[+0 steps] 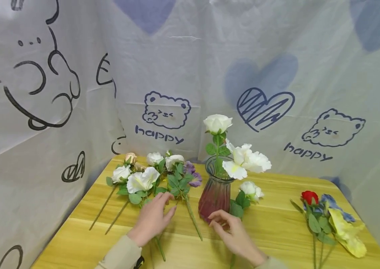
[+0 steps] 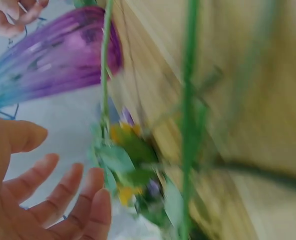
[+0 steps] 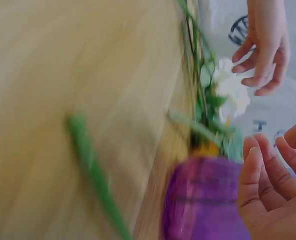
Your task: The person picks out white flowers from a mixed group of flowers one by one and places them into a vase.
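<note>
A ribbed glass vase, purple-pink toward its base, stands on the table and holds a white rose and ruffled white blooms leaning right. My right hand is in front of the vase's lower right side, fingers loosely bent with nothing between them. Over the stems of the flowers on the left, my left hand hovers with relaxed, spread fingers and an empty palm. Beneath and beyond it lie a white ruffled flower, white roses and purple flowers. In the left wrist view, green stems cross near that hand.
Another white rose lies behind the vase's right side. At the table's right end are a red rose, a blue flower and a yellow flower. Printed white sheeting rises behind and left of the wooden table.
</note>
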A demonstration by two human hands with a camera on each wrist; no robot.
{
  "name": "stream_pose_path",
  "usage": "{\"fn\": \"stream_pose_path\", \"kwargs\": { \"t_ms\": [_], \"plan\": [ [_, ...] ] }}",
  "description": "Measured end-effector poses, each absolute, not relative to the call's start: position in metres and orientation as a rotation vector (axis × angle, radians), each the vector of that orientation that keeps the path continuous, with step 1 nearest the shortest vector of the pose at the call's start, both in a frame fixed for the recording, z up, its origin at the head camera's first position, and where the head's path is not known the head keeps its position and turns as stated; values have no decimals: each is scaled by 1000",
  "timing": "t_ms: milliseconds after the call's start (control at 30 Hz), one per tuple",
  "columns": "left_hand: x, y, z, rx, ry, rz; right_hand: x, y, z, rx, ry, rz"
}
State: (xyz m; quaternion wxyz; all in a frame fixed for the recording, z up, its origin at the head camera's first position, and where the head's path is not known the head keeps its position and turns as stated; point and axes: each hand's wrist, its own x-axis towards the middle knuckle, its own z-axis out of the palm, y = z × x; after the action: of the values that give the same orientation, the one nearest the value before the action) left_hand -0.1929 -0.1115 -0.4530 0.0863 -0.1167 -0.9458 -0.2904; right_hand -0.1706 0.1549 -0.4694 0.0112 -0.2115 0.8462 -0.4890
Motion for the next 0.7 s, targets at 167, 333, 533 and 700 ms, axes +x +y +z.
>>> {"fn": "stream_pose_path", "kwargs": {
  "t_ms": [167, 333, 533, 700],
  "plan": [
    [-181, -138, -454, -269, -2882, -787, -166, 131, -471, -658, 2465, -1600],
    [-172, -156, -455, -208, -2951, -751, -166, 106, -473, -648, 2231, -1695],
    [-172, -164, -456, -168, -3009, -731, -165, 89, -477, -538, 2023, -1816],
    [-176, -165, -457, -162, -3019, -702, -165, 83, -478, -490, 2011, -1851]
  ]
}}
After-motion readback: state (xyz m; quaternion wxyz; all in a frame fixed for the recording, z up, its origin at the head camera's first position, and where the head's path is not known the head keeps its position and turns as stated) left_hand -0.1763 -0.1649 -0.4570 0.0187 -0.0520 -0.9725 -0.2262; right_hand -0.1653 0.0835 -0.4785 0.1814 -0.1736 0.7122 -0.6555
